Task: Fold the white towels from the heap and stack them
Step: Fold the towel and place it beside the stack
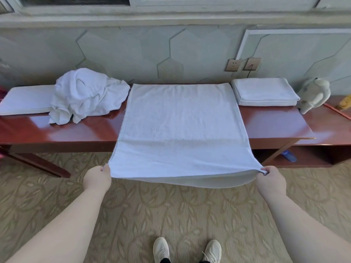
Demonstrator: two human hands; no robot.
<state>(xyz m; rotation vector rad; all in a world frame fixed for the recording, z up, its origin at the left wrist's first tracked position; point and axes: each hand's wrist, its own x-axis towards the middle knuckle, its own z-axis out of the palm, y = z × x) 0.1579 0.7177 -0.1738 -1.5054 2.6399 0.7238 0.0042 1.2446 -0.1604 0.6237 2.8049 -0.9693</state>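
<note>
While fingers [264, 170] pinch both near corners, towel [180, 120] sagging between them.

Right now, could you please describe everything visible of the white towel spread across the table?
The white rectangular terry towel has hemmed edges and loose threads along its left side. Its far part lies flat on the glossy reddish-brown wooden table; its near part extends past the front edge. The left hand and right hand each pinch a near corner, and the near edge sags between them.
</note>
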